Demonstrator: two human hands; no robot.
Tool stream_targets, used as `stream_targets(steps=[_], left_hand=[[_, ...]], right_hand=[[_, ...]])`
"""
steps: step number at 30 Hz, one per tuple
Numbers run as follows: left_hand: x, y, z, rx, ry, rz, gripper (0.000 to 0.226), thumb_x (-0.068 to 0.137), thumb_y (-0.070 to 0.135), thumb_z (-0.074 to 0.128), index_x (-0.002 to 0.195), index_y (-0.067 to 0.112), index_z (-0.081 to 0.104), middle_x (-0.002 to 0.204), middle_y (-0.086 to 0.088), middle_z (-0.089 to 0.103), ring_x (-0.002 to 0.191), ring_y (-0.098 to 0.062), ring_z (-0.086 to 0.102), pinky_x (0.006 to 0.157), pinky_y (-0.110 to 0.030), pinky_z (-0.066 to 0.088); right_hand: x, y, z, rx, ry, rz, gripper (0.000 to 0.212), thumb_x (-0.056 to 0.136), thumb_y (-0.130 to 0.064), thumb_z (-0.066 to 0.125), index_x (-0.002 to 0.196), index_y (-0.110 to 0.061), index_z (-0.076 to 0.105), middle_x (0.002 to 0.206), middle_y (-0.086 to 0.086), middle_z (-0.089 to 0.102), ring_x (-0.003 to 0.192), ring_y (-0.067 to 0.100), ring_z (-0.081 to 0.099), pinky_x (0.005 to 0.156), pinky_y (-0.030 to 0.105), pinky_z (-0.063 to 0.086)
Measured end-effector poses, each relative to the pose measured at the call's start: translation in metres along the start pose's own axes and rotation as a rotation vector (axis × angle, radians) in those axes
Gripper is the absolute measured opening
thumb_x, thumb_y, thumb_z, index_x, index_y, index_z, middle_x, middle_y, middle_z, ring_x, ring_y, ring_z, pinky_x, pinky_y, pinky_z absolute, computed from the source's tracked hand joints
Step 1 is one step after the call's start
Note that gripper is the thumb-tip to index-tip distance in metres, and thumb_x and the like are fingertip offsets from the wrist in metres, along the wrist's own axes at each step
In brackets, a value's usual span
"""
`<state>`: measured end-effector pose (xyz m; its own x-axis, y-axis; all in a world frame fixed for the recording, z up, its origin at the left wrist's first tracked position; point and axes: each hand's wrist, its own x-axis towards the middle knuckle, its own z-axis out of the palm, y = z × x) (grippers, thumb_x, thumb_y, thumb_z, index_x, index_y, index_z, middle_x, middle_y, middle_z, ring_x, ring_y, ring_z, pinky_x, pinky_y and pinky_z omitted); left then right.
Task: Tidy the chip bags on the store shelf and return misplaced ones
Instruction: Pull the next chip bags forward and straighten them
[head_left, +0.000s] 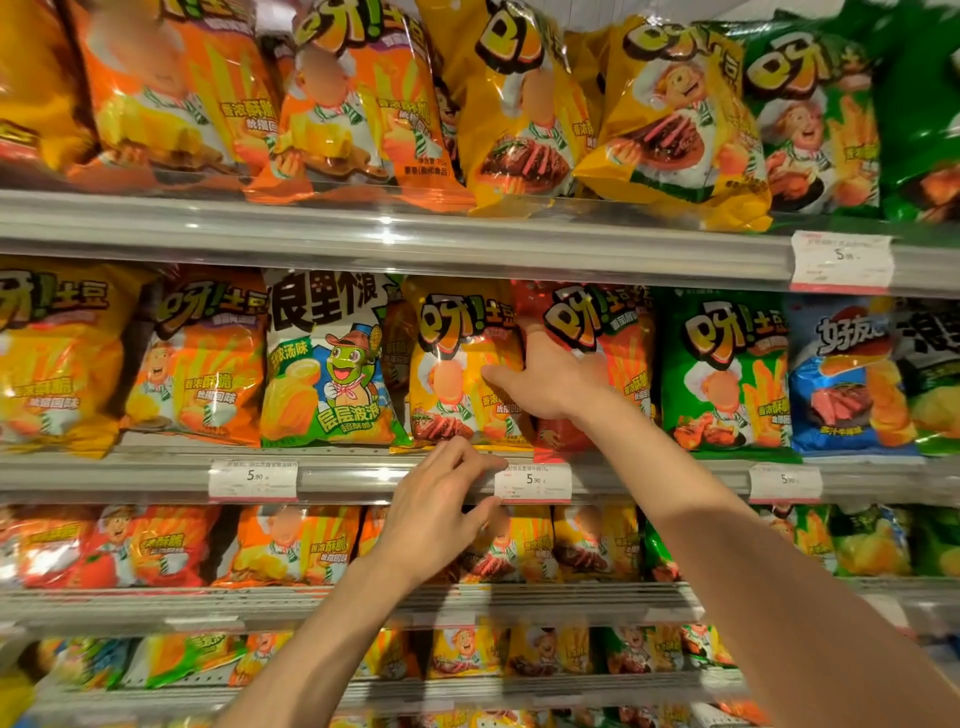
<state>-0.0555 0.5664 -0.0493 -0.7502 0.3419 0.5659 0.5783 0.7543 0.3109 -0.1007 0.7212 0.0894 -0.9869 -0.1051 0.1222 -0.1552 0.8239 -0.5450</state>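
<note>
Standing upright on the middle shelf, between a white corn-mascot bag and a red bag: the yellow chip bag now being handled. Likely behaving as a light, air-puffed foil pouch, soft and crackly, glossy enough to be slipping under a loose touch, with brittle contents crushing under a hard squeeze. Best taking hold at the side seams or the crimped top and bottom edges, pinching film rather than pressing the belly.

Reaching up and forward from the lower right, the right hand, forearm stretched out long, palm turned toward the packs. Lying across the seam where yellow and red bags are meeting, thumb spread onto the yellow front, fingers tucked out of sight between or behind the bags; pressing flat and loose rather than clenched, and not clearly gripping anything.

Rising from below centre, the left hand, wrist bent back, fingers half curled and relaxed, holding nothing. Fingertips touching the shelf's front rail just beside the price tag, right under the yellow bag's bottom edge, seemingly steadying or nudging it into line.
</note>
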Motion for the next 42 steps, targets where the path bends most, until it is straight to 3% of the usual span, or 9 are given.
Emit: stream_targets(steps=[4, 7, 12, 15, 19, 27, 32, 39, 42], left_hand=[[0.000, 0.000, 0.000, -0.004, -0.008, 0.001, 0.042, 0.087, 0.035, 0.071, 0.127, 0.027, 0.061, 0.102, 0.010, 0.050, 0.102, -0.011, 0.052, 0.073, -0.025, 0.046], [0.000, 0.001, 0.001, -0.013, -0.002, 0.000, 0.042, 0.087, 0.035, 0.071, 0.127, 0.027, 0.061, 0.103, 0.010, 0.050, 0.102, -0.011, 0.052, 0.074, -0.027, 0.047], [0.000, 0.000, 0.001, -0.015, -0.002, 0.001, 0.041, 0.087, 0.035, 0.071, 0.127, 0.027, 0.061, 0.103, 0.010, 0.050, 0.101, -0.010, 0.052, 0.073, -0.027, 0.048], [0.001, 0.000, 0.003, -0.010, 0.010, -0.001, 0.041, 0.086, 0.035, 0.072, 0.125, 0.028, 0.061, 0.101, 0.010, 0.050, 0.100, -0.011, 0.052, 0.071, -0.028, 0.048], [0.000, 0.000, 0.003, -0.010, 0.018, 0.000, 0.040, 0.086, 0.034, 0.073, 0.124, 0.028, 0.061, 0.101, 0.010, 0.049, 0.098, -0.010, 0.052, 0.070, -0.025, 0.046], [0.000, 0.002, 0.002, -0.007, 0.016, -0.010, 0.040, 0.086, 0.034, 0.073, 0.124, 0.028, 0.062, 0.100, 0.011, 0.049, 0.097, -0.010, 0.053, 0.070, -0.021, 0.041], [0.001, 0.003, 0.001, -0.006, 0.014, -0.022, 0.041, 0.085, 0.035, 0.073, 0.123, 0.030, 0.061, 0.099, 0.012, 0.047, 0.097, -0.010, 0.052, 0.070, -0.025, 0.046], [-0.001, 0.007, 0.000, 0.009, 0.013, -0.023, 0.039, 0.086, 0.035, 0.073, 0.123, 0.028, 0.061, 0.098, 0.010, 0.048, 0.095, -0.011, 0.052, 0.070, -0.026, 0.046], [-0.004, 0.009, 0.002, 0.038, 0.008, -0.016, 0.039, 0.088, 0.036, 0.071, 0.124, 0.026, 0.060, 0.100, 0.008, 0.049, 0.096, -0.014, 0.053, 0.071, -0.025, 0.043]], right_hand=[[0.008, 0.008, -0.001, 0.155, -0.038, 0.032, 0.082, 0.097, -0.042, 0.062, 0.158, -0.009, 0.017, 0.148, 0.012, 0.049, 0.132, 0.029, 0.050, 0.098, 0.035, 0.044], [0.010, 0.014, 0.006, 0.253, 0.018, -0.030, 0.083, 0.095, -0.036, 0.067, 0.158, -0.019, 0.015, 0.145, 0.009, 0.051, 0.131, 0.029, 0.051, 0.102, 0.037, 0.047], [0.009, 0.016, 0.010, 0.323, 0.090, -0.127, 0.087, 0.091, -0.025, 0.072, 0.156, -0.035, 0.014, 0.137, 0.008, 0.055, 0.099, 0.021, 0.063, 0.088, 0.034, 0.054], [0.009, 0.016, 0.014, 0.303, 0.135, -0.159, 0.083, 0.088, -0.030, 0.072, 0.152, -0.039, 0.021, 0.147, 0.010, 0.045, 0.132, 0.027, 0.048, 0.109, 0.047, 0.044], [0.013, 0.015, 0.014, 0.287, 0.141, -0.175, 0.080, 0.091, -0.026, 0.071, 0.156, -0.034, 0.024, 0.154, 0.011, 0.037, 0.145, 0.025, 0.033, 0.116, 0.041, 0.034], [0.017, 0.016, 0.016, 0.234, 0.137, -0.150, 0.081, 0.094, -0.032, 0.067, 0.160, -0.031, 0.019, 0.161, 0.011, 0.028, 0.150, 0.027, 0.026, 0.115, 0.035, 0.029], [0.012, 0.016, 0.014, 0.270, 0.107, -0.165, 0.082, 0.096, -0.029, 0.065, 0.161, -0.027, 0.016, 0.163, 0.009, 0.026, 0.150, 0.025, 0.026, 0.117, 0.034, 0.027], [-0.009, 0.022, 0.009, 0.324, 0.043, -0.172, 0.084, 0.094, -0.036, 0.067, 0.160, -0.027, 0.015, 0.164, 0.003, 0.028, 0.148, 0.023, 0.032, 0.119, 0.046, 0.033], [-0.035, 0.030, -0.010, 0.340, 0.055, -0.229, 0.073, 0.096, -0.028, 0.066, 0.158, -0.025, 0.026, 0.158, -0.002, 0.036, 0.142, 0.014, 0.041, 0.111, 0.027, 0.040]])
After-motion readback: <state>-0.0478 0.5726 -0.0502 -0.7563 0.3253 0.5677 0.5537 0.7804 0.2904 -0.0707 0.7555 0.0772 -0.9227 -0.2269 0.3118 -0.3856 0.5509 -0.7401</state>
